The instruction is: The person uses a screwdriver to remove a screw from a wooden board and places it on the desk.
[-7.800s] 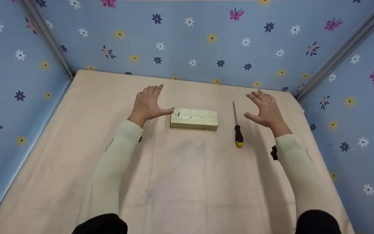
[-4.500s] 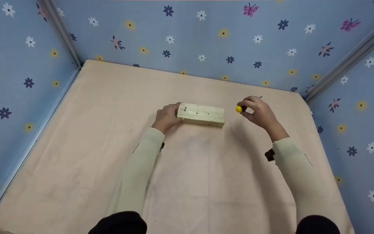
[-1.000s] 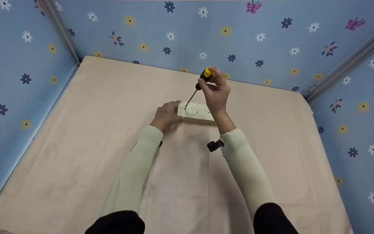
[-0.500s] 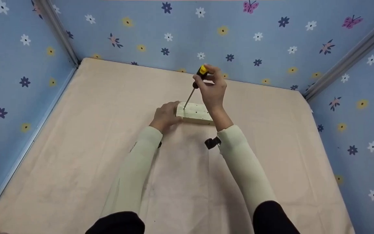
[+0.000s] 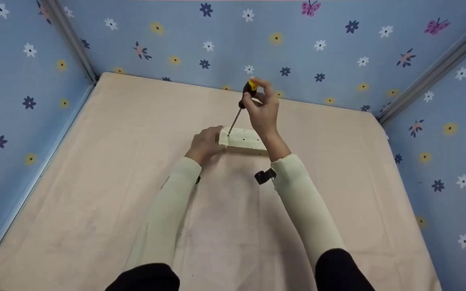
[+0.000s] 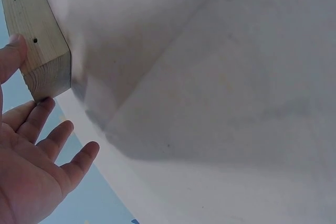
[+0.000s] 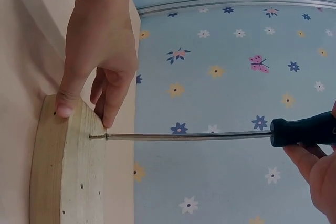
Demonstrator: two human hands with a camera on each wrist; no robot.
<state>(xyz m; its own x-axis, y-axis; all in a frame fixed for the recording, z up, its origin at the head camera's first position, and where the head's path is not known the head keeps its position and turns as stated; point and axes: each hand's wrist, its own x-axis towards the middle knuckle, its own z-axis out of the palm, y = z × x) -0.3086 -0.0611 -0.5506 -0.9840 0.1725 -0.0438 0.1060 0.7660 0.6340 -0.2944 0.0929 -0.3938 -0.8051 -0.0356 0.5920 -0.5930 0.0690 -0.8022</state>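
Observation:
A pale wooden block [image 5: 246, 144] with several small holes lies on the cloth-covered table. My left hand [image 5: 205, 144] pinches its left end, thumb on the near side and fingertips at the end and far side. In the left wrist view the thumb [image 6: 13, 56] presses near a hole and the other fingers spread loosely. A small screw [image 7: 97, 137] stands partly out of the block's top near that end. My right hand [image 5: 266, 113] holds a screwdriver [image 5: 235, 121] by its black and yellow handle, fingertips around it. The shaft slants down leftward, its tip at the screw head.
Beige cloth [image 5: 136, 121] with creases covers the table. Blue flowered panels [image 5: 225, 40] enclose the back and both sides, with metal posts [image 5: 71, 44] at the corners. A black wrist camera [image 5: 264, 176] sticks out from the right sleeve.
Earlier both hands were spread and the screwdriver lay on the table. Since then my left hand took hold of the block, and my right hand picked up the screwdriver and brought it to the screw.

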